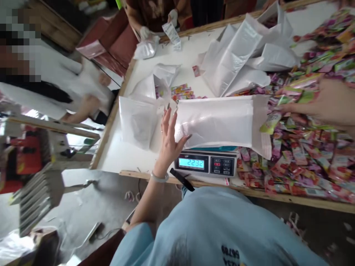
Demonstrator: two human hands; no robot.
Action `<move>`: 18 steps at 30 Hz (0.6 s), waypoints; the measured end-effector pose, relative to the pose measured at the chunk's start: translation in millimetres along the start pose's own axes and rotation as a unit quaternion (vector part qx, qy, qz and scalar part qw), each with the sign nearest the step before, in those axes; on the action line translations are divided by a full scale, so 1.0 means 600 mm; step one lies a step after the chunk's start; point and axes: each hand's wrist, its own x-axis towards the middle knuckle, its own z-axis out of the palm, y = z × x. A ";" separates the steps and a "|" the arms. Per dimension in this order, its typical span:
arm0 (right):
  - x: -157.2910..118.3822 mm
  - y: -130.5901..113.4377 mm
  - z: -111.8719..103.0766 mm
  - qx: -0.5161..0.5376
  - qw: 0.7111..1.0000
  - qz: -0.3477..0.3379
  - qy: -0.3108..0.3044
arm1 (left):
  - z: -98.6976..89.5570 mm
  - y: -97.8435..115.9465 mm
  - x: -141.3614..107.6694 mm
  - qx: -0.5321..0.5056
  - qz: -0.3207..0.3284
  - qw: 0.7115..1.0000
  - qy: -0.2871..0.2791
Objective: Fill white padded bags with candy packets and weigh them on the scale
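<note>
A long white bag lies across a digital scale whose lit display reads 2232. My left hand, with a pale bracelet at its wrist, has its fingers spread against the bag's left end. At the right, my right hand reaches over the pile of small colourful packets and has several packets at its fingers, some of them green. The bag's right end rests beside this pile.
White bags stand left of the scale, and larger white bags lie behind it. Across the table, a person's gloved hands hold a printed strip. Another person stands at the left, near a machine.
</note>
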 end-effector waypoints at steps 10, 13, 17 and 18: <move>-0.003 -0.014 0.010 -0.055 0.997 0.051 0.023 | -0.006 0.008 0.001 0.010 -0.001 1.000 -0.014; -0.001 0.037 -0.028 -0.105 0.994 0.007 0.033 | 0.022 0.032 0.020 0.028 0.045 0.998 -0.022; 0.016 0.112 -0.101 -0.312 0.945 0.059 0.074 | 0.081 0.076 0.069 0.090 0.119 0.987 -0.062; 0.027 0.120 -0.115 -0.359 0.928 0.075 0.063 | 0.090 0.080 0.080 0.098 0.131 0.984 -0.066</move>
